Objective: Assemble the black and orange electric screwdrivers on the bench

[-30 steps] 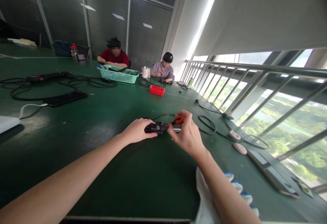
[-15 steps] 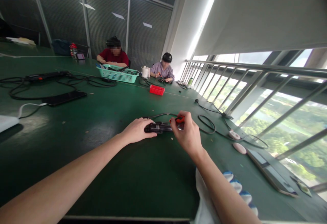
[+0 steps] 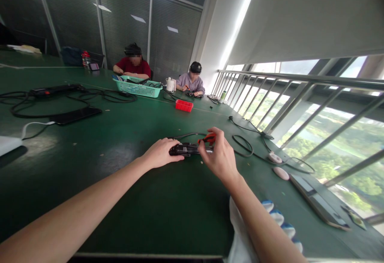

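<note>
A long black corded device, like a hair straightener, lies on the green table in front of me. My left hand wraps around its left end, thumb on the near side. Over the right end, my right hand holds an orange-and-black tool that looks like a small screwdriver. Its handle shows between thumb and fingers; the tip is hidden. A dark cable runs behind the device. Beneath my right forearm lies a white glove with blue fingertips.
Beyond my hands stand a red tray and a turquoise basket holding dark items. Two people sit at the far side. Phones and loose cables lie to the left. Along the right are a cable, a pink oval object, a tablet-like slab and a railing.
My right fingers have shifted slightly and the orange tool's handle has turned a little in them. My left hand and the black device stay nearly in place.
</note>
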A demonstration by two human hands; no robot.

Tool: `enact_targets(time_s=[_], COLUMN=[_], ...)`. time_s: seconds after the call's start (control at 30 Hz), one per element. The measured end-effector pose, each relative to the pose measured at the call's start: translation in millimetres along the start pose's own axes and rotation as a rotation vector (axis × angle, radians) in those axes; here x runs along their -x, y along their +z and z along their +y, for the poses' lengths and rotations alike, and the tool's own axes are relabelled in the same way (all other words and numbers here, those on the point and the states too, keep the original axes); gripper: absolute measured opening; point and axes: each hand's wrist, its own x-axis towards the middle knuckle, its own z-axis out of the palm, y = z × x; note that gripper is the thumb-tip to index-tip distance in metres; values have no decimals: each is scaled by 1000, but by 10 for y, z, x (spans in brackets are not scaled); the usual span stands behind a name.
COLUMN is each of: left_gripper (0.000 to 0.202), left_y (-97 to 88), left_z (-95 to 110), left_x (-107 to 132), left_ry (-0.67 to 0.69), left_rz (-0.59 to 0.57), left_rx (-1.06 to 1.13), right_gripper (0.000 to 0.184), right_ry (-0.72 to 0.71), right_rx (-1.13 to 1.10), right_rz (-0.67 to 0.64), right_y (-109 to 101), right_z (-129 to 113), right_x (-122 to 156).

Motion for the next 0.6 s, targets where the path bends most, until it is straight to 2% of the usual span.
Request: enact_targets(time_s=[0.1, 0.23, 0.37, 0.6], left_gripper=[48, 50, 50, 50], left_y=[-6, 7, 16, 23], left_z=[6, -14, -24, -25], left_x=[-1, -4, -10, -21], left_ry=[-2, -6, 1, 0], left_rz=[-1, -6, -6, -8], left_rx=[1, 12, 14, -10], right_gripper=[26, 23, 20, 12], right_ry=[42, -55, -109, -240], right_rx=[-65, -198, -190, -90], right_rz=[2, -39, -84, -56], right_y=[17, 73, 160, 194], right_z=[-14, -81, -144, -223], right_x=[37, 90, 108, 122])
